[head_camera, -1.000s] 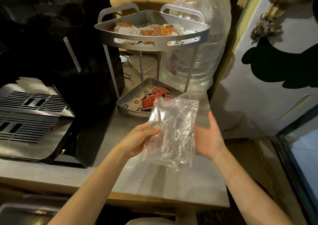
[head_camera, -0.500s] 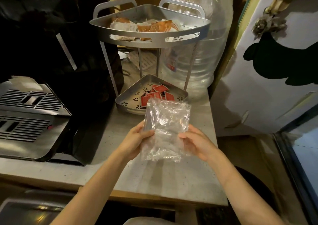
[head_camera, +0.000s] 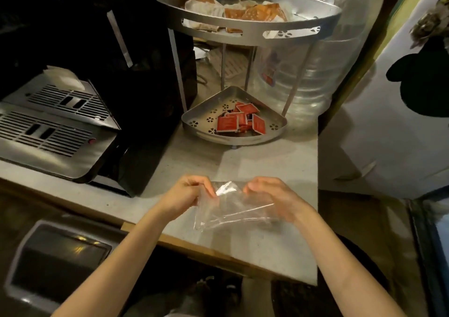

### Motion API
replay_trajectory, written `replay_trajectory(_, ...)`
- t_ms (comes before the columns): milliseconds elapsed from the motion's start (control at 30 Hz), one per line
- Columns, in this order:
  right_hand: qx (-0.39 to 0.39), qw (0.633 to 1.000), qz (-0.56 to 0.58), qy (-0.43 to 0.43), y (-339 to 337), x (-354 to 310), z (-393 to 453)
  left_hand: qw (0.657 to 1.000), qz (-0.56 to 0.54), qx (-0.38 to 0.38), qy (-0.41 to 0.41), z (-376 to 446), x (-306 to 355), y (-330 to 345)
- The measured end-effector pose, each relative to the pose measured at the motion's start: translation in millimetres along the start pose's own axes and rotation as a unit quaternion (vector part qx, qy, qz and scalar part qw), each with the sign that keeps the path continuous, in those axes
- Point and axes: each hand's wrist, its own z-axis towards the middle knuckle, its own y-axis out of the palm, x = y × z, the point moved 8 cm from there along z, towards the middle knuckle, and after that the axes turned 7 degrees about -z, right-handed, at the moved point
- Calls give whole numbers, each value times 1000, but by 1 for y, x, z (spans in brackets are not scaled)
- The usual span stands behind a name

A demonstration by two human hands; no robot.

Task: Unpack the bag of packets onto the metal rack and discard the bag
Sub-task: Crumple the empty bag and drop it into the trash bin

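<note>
Gripping the empty clear bag (head_camera: 233, 210) at lower centre of the frame, the left hand (head_camera: 187, 195) and right hand (head_camera: 274, 199) curl their fingers around its top corners. Red packets (head_camera: 239, 122) lie in the metal rack (head_camera: 243, 137) lower tray, centre frame.

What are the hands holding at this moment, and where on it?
Both grip the clear plastic bag at its upper edge: left hand at one end, right hand at the other.
</note>
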Motion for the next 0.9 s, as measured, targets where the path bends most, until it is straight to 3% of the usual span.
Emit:
replay_trajectory(133,-42,994,-101,-28,26,2,13,997,27,65,41,-25,-5,-25)
replay_trajectory(267,-16,990,-138,39,57,20,34,992,12,113,63,-55,-11,-57)
replay_trajectory(500,-48,989,-124,58,158,29,52,995,-64,74,16,-132,-41,-131)
replay_trajectory(633,-70,982,-170,35,240,32,65,997,44,61,-3,-190,-62,-193)
replay_trajectory(700,-50,976,-210,15,281,36,72,987,115,103,-32,-220,-77,-232)
replay_trajectory(800,28,943,-331,-19,332,44,87,939,222,249,-80,-258,-103,-292)
replay_trajectory(900,39,914,-398,-64,390,56,98,933,155,308,-108,-272,-142,-321)
